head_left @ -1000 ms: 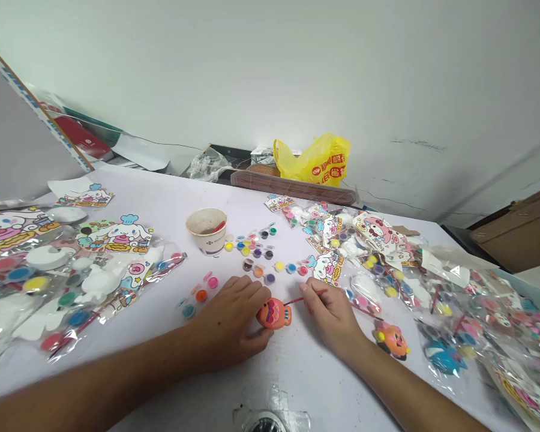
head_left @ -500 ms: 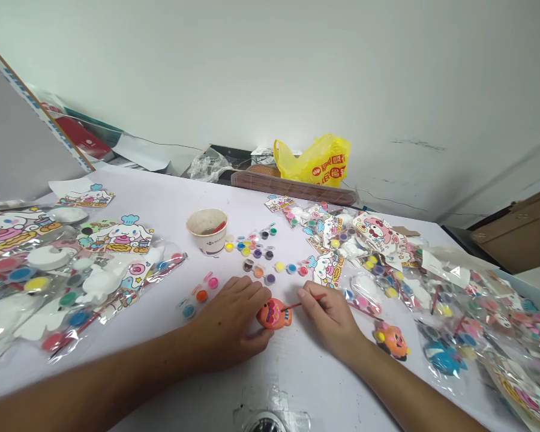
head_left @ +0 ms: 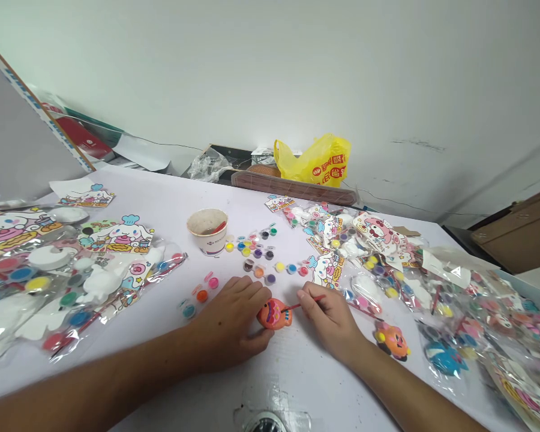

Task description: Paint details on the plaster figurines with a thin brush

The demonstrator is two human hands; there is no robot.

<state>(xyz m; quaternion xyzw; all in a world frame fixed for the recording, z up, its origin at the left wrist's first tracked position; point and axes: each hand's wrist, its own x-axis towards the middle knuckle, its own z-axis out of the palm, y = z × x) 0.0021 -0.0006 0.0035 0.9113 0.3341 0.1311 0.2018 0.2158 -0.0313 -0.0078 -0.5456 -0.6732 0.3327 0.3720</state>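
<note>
My left hand (head_left: 234,318) grips a small orange fish figurine (head_left: 275,314) between fingers and thumb, low over the white table. The figurine has pink and purple bands and blue marks near its tail end. In my right hand (head_left: 326,315) is a thin red paintbrush (head_left: 312,300), pinched between thumb and fingers. Its dark tip meets the middle of the figurine. Beside my left hand lies a strip of open paint pots, with a pink pot (head_left: 213,282), an orange pot (head_left: 201,296) and a blue pot (head_left: 188,311).
A paper cup (head_left: 207,233) with a red-handled brush in it stands beyond my left hand. More paint pots (head_left: 270,279) lie ahead. Packaged craft kits (head_left: 112,270) cover the left side, and others the right, near a painted orange figurine (head_left: 391,341). A yellow bag (head_left: 317,161) sits behind the table.
</note>
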